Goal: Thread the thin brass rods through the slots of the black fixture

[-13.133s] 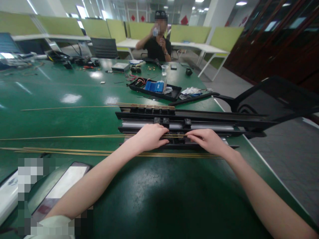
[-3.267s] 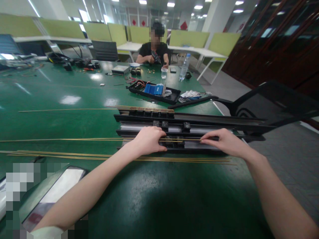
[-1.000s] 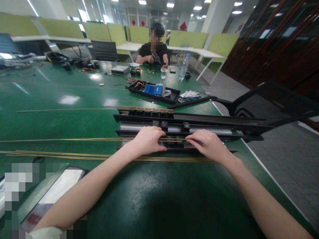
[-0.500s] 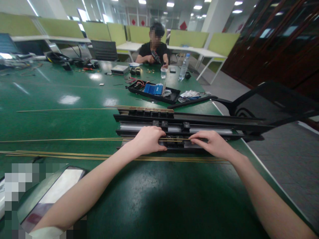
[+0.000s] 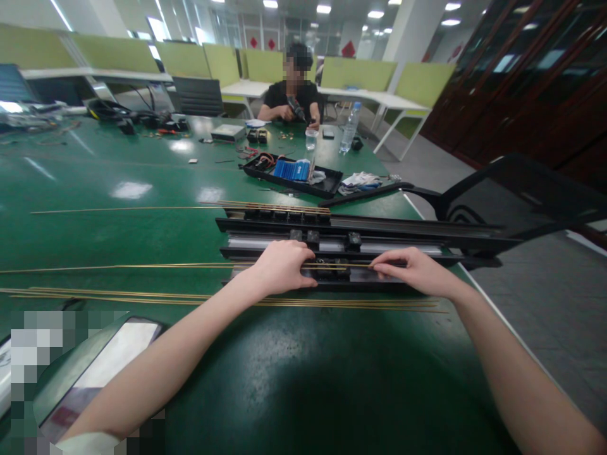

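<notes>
Since the last look, half a second ago, the right hand [image 5: 410, 268] has slid a bit to the right, and the end of the long rod [image 5: 359, 265] has gone with it. The left hand [image 5: 282, 268] has stayed where it was.

On the blue pack [image 5: 291, 169] is a small white mark, too tiny to read. The pack sits in the black tray [image 5: 332, 191], farther back on the green counter [image 5: 265, 392].

The long rod is thin and gold. It lies flat, with its long way going from left to right. Its right end is at the right hand, and it runs above the near rail [image 5: 379, 276] and its black blocks [image 5: 342, 274]. A short-ended rod [image 5: 332, 268] lies close beside it and stops before it gets to the right hand. More gold rods [image 5: 351, 304] lie on the counter in front of the rail, pointing the same way.

The hands are apart. The right thumb and finger tips are pinched on the end of the long rod. The left thumb and fingers are spread apart over the near rail, next to the blocks. I cannot tell if the left hand squeezes anything, because its own back hides that.
</notes>
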Demonstrator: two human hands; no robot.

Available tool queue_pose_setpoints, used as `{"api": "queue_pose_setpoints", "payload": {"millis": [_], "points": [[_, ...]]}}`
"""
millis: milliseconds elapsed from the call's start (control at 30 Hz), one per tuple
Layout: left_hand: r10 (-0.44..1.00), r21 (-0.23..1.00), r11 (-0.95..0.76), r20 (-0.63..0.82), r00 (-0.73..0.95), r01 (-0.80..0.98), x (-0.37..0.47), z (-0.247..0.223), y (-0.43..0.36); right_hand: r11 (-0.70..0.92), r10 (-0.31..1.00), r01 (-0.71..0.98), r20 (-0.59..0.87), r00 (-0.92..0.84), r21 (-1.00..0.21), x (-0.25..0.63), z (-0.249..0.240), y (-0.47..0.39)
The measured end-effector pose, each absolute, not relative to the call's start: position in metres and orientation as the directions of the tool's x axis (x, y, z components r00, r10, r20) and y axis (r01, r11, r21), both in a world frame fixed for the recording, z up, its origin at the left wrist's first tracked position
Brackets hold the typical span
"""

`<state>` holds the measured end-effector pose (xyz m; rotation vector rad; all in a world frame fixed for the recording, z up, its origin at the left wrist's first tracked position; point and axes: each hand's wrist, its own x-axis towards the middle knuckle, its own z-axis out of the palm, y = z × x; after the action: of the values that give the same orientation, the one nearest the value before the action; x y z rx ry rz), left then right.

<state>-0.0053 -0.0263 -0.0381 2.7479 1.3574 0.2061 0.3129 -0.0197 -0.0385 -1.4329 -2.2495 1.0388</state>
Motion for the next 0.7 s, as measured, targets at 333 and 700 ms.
{"api": "queue_pose_setpoints", "payload": {"millis": [333,700], "points": [[0.797,0.13,-0.604,0.082,0.598,0.786,-0.005,-0.037,-0.027,0.148,0.833,0.598,-0.227,-0.504,-0.788,0.327,-0.04,-0.015],[0.79,0.13,-0.613,0.097,0.605,0.78,-0.006,-0.039,-0.027,0.113,0.811,0.637,-0.3,-0.503,-0.762,0.341,-0.037,-0.013]]}}
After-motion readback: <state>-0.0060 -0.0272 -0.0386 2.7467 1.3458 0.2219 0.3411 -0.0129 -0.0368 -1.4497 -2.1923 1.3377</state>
